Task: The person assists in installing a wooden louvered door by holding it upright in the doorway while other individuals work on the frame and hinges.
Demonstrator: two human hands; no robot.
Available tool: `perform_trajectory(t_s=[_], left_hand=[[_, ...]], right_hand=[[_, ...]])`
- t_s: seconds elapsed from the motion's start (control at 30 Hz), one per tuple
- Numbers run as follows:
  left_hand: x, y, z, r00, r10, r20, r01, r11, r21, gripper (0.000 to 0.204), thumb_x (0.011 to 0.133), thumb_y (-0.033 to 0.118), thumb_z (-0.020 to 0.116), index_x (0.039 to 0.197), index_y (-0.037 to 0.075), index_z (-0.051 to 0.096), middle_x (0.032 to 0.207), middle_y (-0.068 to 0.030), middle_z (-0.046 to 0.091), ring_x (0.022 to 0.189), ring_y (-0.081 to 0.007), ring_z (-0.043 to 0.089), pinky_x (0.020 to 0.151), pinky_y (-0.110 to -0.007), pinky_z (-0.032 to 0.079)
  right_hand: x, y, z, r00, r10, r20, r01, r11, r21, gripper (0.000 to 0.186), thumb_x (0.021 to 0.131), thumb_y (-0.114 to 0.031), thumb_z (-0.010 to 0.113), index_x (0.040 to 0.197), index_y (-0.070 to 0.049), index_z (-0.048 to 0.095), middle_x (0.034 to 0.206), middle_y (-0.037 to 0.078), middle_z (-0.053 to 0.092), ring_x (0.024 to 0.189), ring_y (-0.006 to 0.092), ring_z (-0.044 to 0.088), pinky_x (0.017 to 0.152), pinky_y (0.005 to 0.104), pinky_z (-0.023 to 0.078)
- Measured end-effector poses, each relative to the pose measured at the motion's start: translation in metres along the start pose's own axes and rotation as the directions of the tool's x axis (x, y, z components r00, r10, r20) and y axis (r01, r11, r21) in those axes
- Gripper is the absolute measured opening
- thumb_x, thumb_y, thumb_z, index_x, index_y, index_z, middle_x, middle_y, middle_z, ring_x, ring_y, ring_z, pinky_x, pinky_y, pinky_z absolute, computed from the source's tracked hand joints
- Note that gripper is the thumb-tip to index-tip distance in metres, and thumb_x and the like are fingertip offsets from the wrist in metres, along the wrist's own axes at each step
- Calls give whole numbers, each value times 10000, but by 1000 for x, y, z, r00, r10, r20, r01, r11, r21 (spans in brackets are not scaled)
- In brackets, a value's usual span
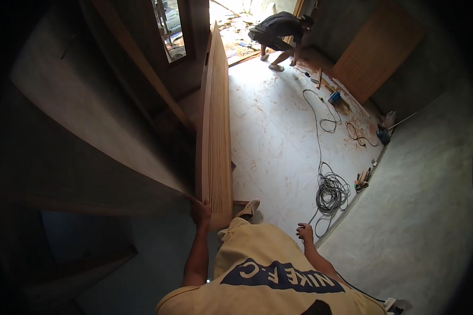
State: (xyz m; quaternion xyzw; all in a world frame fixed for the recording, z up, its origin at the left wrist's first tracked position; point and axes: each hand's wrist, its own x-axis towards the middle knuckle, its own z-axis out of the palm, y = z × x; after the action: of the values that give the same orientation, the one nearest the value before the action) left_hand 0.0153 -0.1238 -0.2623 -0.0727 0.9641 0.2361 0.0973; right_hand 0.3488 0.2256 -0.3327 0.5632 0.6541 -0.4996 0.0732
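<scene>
A tall wooden door (222, 131) with long grooves stands on its edge to my left, running from near me toward the bright doorway. My left hand (201, 212) is closed on its near end. My right hand (305, 231) hangs over the floor at my right side, its fingers loosely bent and apart, with nothing seen in them. Closest to it lies a coil of grey cable (331, 193). My shoe (248, 208) stands beside the foot of the door.
Another person (279, 32) bends down by the doorway. A second grooved door panel (376, 55) leans on the right wall. Along that wall lie a blue power tool (335, 97), a dark teal tool (383, 135), loose cables and wood dust. A plastered wall edge (115, 157) rises at left.
</scene>
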Motion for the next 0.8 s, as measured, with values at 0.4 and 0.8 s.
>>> perform_trajectory(t_s=[0.4, 0.8], left_hand=[[5, -5, 10, 995, 82, -61, -79, 996, 42, 942, 826, 318, 655, 1407, -125, 60, 1033, -278, 612, 867, -399, 647, 745, -455, 535], [3, -9, 9, 996, 53, -73, -51, 998, 23, 949, 822, 318, 657, 1418, -99, 48, 1013, -284, 623, 867, -427, 642, 775, -471, 529]], right_hand=[[5, -2, 1, 999, -33, 11, 33, 999, 11, 396, 756, -36, 592, 1152, -21, 604, 824, 96, 673, 581, 165, 639, 453, 286, 476], [5, -8, -3, 999, -38, -16, 38, 999, -20, 396, 737, -27, 598, 1132, -20, 619, 824, 101, 678, 583, 164, 647, 454, 288, 486]])
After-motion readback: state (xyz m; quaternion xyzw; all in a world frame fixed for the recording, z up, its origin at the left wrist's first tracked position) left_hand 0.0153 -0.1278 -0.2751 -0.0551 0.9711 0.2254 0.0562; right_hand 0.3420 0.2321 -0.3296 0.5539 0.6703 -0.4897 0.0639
